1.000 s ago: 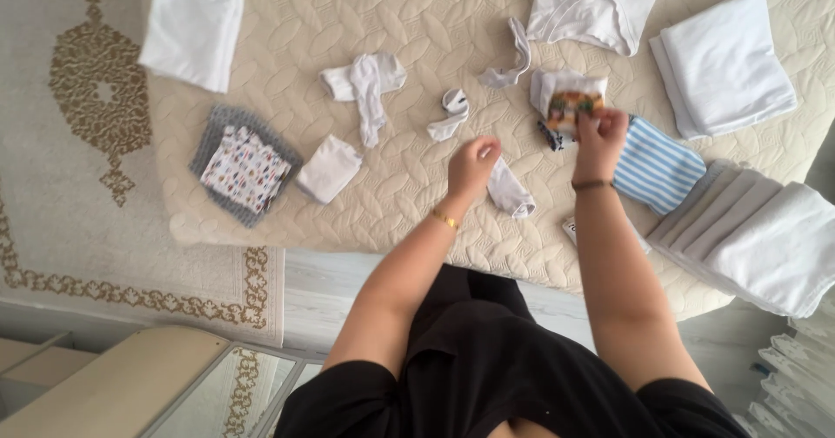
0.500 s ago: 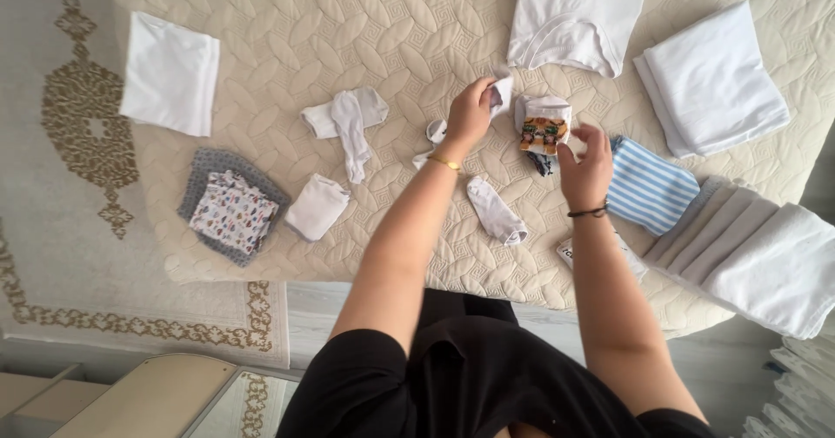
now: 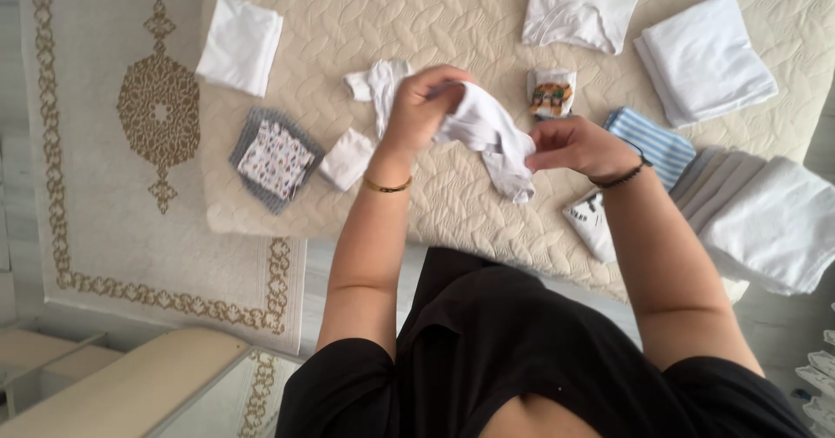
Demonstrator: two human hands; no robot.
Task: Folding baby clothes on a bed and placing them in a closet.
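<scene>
The left hand (image 3: 419, 107) is closed on one end of a small white cloth sock (image 3: 489, 133), lifted above the cream quilted bed (image 3: 452, 20), and the right hand (image 3: 574, 145) pinches the other end; the sock sags between them, its lower tip dangling. The fingertips of both hands are buried in the fabric. Half a second ago only the left hand held white cloth up by the small folded garment with an orange and green print (image 3: 551, 93), and the right hand was empty and spread; a white sock lay flat on the bed then, and that spot is now behind the hands. Left of the held sock lie a crumpled white sock pair (image 3: 376, 86) and a folded white square (image 3: 346, 158). Right of it, a blue-and-white striped folded cloth (image 3: 657, 142) is partly covered by the right wrist.
</scene>
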